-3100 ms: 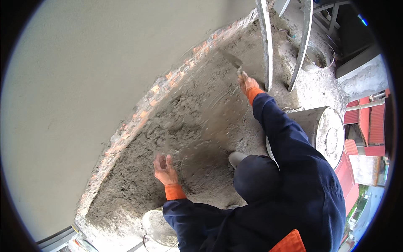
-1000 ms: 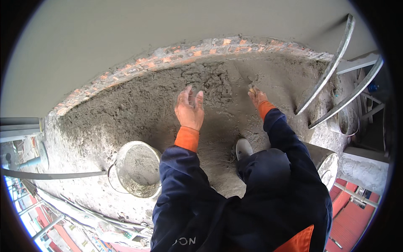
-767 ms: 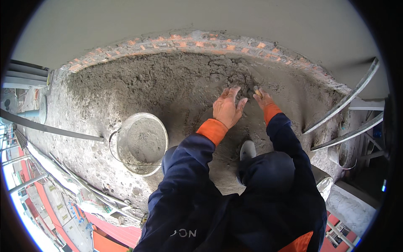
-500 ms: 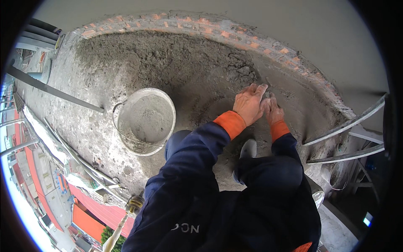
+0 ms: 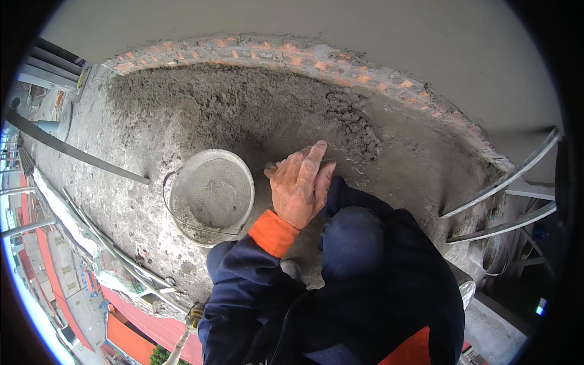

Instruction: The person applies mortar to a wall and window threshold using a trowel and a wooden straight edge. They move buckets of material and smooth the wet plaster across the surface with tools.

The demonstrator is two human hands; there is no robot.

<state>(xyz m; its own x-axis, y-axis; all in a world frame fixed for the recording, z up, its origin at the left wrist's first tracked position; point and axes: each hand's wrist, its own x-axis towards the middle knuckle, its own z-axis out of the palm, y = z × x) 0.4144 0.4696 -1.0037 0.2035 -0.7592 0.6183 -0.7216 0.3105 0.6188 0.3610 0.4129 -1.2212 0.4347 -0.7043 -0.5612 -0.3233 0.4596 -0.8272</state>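
Observation:
My left hand (image 5: 298,185), dusted with grey mortar, is outstretched beside the bucket, thumb and fingers partly apart, with no object visible in it. My right arm's dark sleeve (image 5: 347,194) reaches leftward behind it; the right hand and anything in it are hidden. The pale round bucket (image 5: 247,176), with a wire handle, holds grey material and stands left of my hands. Beyond them, lumpy wet mortar (image 5: 350,121) lies on a rough surface, with a smoother smear to its right. My bent right knee (image 5: 356,237) is just below my hands.
A low exposed-brick strip (image 5: 322,64) borders the mortar below a grey plastered wall (image 5: 365,24). Curved-looking bars cross at the left (image 5: 79,152) and right (image 5: 505,179). A drop with red roofs (image 5: 134,331) and pipes lies at lower left. A second container (image 5: 493,258) sits at right.
The trowel, earlier in my right hand, is out of sight. Both arms have moved left toward the bucket, my left hand now covering my right. The view has also swung round since the oldest frame.

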